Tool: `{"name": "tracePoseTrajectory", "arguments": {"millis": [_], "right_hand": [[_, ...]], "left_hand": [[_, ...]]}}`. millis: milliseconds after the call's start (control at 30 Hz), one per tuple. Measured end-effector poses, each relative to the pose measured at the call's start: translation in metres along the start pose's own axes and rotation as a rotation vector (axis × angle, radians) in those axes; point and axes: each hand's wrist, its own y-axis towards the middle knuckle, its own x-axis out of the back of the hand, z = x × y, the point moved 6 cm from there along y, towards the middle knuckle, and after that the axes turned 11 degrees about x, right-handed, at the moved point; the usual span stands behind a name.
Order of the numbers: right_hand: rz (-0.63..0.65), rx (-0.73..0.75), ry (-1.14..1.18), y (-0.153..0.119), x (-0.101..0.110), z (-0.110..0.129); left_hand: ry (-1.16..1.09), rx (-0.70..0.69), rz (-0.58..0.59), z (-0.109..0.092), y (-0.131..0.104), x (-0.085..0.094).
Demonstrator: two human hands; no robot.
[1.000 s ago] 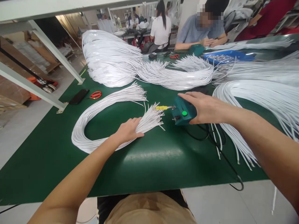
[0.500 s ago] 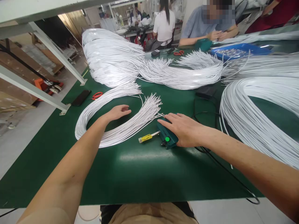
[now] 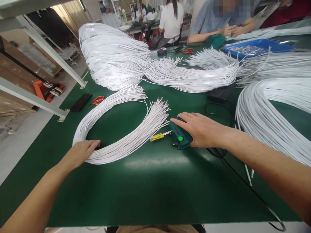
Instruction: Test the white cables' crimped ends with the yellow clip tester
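A curved bundle of white cables (image 3: 126,139) lies on the green tabletop, its cut ends fanned out in the middle. My left hand (image 3: 84,152) grips the bend of this bundle at its near left, thumb over the inner side and the other fingers mostly hidden. Just right of the cable ends, my right hand (image 3: 198,127) is closed over a dark green handheld device (image 3: 181,134). A round bright green button and a metal shaft with a yellow tip (image 3: 157,137) show on it, the tip pointing left.
More white cable bundles (image 3: 111,58) lie at the back and right. Red-handled snips (image 3: 98,100) and a black phone (image 3: 81,102) are at left. A blue tray (image 3: 262,47) of small parts sits near a seated co-worker. Black cords (image 3: 233,174) run under my right arm.
My left hand has moved left and nearer, from inside the cable ring onto its bend. My right hand stays on the device. The view has shifted slightly.
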Motion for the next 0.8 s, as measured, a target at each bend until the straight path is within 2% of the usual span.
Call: {"name": "tracePoseTrajectory", "arguments": {"millis": [67, 133, 200, 300, 367, 433, 500, 600, 700, 800], "right_hand": [[-0.014, -0.046, 0.004, -0.004, -0.001, -0.001], [-0.061, -0.082, -0.015, -0.004, 0.001, 0.013], [-0.151, -0.040, -0.011, 0.002, 0.004, 0.047], [-0.270, 0.177, 0.159, 0.021, -0.005, 0.120], [-0.244, 0.276, 0.303, 0.038, -0.027, 0.160], [-0.208, 0.343, 0.377, 0.053, -0.050, 0.185], [-0.239, 0.356, 0.388, 0.062, -0.067, 0.193], [-0.313, 0.340, 0.390, 0.063, -0.076, 0.189], [-0.328, 0.328, 0.401, 0.061, -0.074, 0.183], [-0.324, 0.328, 0.415, 0.060, -0.072, 0.182]], "left_hand": [[-0.024, 0.018, 0.020, 0.007, -0.007, -0.006], [-0.040, 0.042, 0.021, 0.016, -0.012, -0.009], [-0.040, 0.063, 0.003, 0.023, -0.017, -0.007], [-0.039, 0.069, -0.038, 0.018, -0.025, 0.000], [-0.045, 0.036, -0.078, 0.003, -0.033, 0.003], [-0.051, -0.076, -0.099, -0.023, -0.044, -0.002], [-0.021, -0.211, -0.143, -0.050, -0.056, -0.013], [0.149, -0.336, -0.298, -0.078, -0.067, -0.033], [0.267, -0.314, -0.395, -0.081, -0.064, -0.044], [0.279, -0.269, -0.439, -0.069, -0.057, -0.039]]}}
